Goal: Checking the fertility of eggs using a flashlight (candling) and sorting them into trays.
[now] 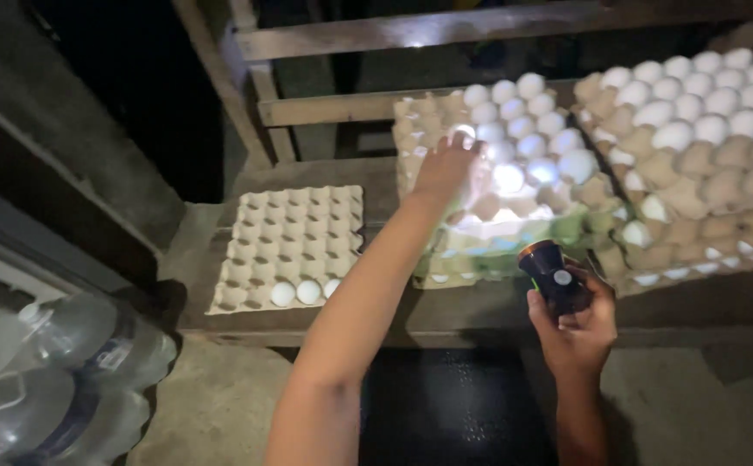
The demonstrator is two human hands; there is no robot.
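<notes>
Two hands are seen: the left hand [447, 169] is curled over a white egg [463, 135] atop the counter's middle stack [446, 250]; the right hand [577, 324] is clenched around a flashlight [552, 274]. Fragile, smooth eggs are likely best cupped lightly around the shell.

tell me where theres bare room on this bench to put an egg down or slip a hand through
Most cups of the flat tray are bare; only its near row holds eggs. Bare bench lies along the front edge, between that tray and the right hand holding the flashlight. The stacked trays are crowded where the left hand reaches.
</notes>
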